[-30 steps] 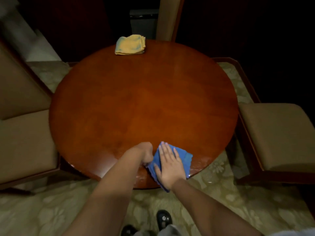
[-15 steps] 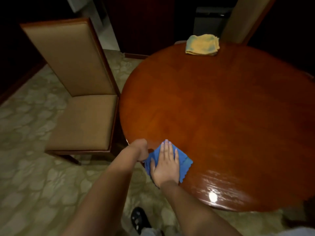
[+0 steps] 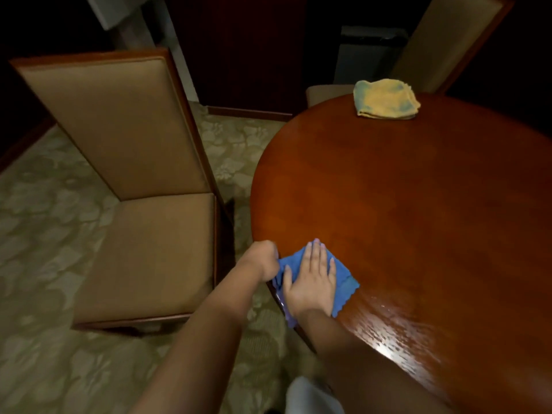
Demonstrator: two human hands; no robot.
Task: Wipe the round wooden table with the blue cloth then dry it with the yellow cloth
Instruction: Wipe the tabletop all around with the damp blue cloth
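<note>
The round wooden bench [image 3: 418,219] fills the right side of the view, further right than half a second ago and much further than a second ago, when it sat centred; its right half now runs out of the picture. A wet, shiny streak shows along its near edge, to the right of the hands. The padded chair [image 3: 134,180] on the left stands just beside the bench rim, apart from it, and takes up more of the view than before, with patterned carpet [image 3: 44,339] under and around it. A second chair back [image 3: 448,40] rises behind the far edge of the bench.

The yellow cloth [image 3: 385,99] lies folded at the far rim of the bench, in the same spot on the wood as in both earlier pictures, well apart from the hands.

The blue cloth [image 3: 310,279] lies at the near left rim, one corner hanging over the edge, as before. The right hand [image 3: 312,279] presses flat on it with straight fingers, unchanged in posture. The left hand [image 3: 264,259] is curled at the cloth's left corner by the bench edge; it seems to pinch the cloth, as it did earlier, though the fingers are hidden.
</note>
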